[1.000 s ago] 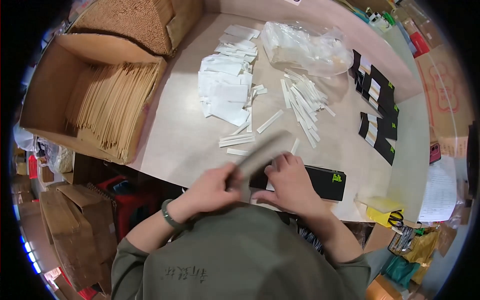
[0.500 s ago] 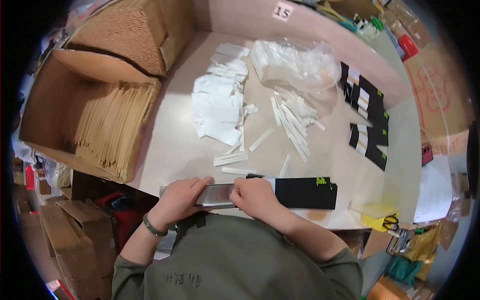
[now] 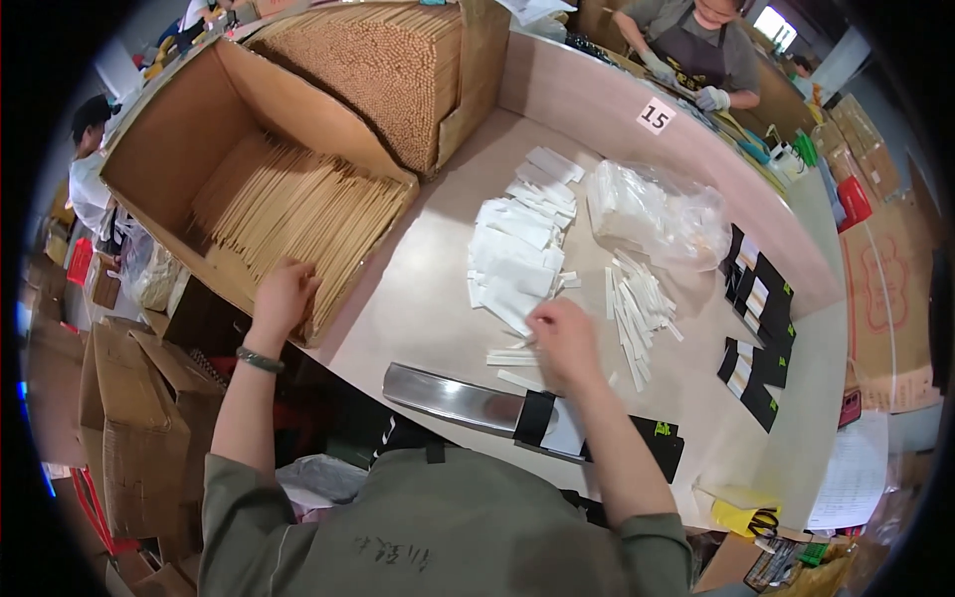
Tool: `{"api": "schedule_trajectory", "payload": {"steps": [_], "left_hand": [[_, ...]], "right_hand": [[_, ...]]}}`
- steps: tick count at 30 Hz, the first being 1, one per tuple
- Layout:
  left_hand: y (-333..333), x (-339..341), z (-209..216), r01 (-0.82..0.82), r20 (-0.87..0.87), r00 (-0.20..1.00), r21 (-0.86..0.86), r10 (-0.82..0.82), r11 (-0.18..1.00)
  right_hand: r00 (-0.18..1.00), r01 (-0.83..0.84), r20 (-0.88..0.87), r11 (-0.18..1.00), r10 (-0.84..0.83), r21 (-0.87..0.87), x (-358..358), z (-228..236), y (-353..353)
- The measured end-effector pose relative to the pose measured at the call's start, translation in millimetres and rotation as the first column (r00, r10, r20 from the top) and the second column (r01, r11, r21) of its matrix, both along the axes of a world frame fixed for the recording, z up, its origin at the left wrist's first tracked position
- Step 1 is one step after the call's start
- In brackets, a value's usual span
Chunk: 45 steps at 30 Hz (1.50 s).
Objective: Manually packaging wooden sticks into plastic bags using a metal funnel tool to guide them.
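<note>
Now my left hand [image 3: 282, 298] rests open-fingered on the wooden sticks [image 3: 298, 214] in the cardboard box [image 3: 179, 149]; my right hand [image 3: 562, 343] pinches white paper sleeves [image 3: 517, 264] on the counter [image 3: 418, 308]. I'd lift one cleanly.

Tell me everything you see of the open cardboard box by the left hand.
The cardboard box is large, brown and open-topped, tilted toward the person at the table's left edge. It holds a slanting stack of thin tan wooden sticks. The left hand rests on those sticks at its near rim.
</note>
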<state>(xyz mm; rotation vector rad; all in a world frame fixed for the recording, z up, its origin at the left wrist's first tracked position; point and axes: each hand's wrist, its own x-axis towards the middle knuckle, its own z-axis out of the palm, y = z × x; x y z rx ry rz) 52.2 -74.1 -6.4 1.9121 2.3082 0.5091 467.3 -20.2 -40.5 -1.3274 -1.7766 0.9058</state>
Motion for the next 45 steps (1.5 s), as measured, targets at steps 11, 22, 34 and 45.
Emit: {"api": "schedule_trajectory", "payload": {"steps": [11, 22, 34, 45], "left_hand": [[5, -2, -2, -0.011, 0.093, 0.996, -0.059, 0.017, 0.998], [-77, 124, -67, -0.284, 0.843, 0.529, 0.280, -0.093, 0.917], [-91, 150, -34, 0.033, 0.794, 0.594, 0.140, -0.133, 0.990], [-48, 158, -22, 0.547, 0.658, 0.652, -0.063, -0.378, 0.835]], "right_hand": [[0.920, -0.104, 0.387, 0.990, 0.062, 0.090, -20, 13, 12], [0.864, -0.458, 0.292, 0.881, 0.410, 0.117, -17, 75, -9], [0.940, -0.220, 0.245, 0.970, 0.239, -0.102, -31, 14, -100], [0.848, -0.406, 0.426, 0.903, 0.314, 0.143, 33, 24, -119]]}}
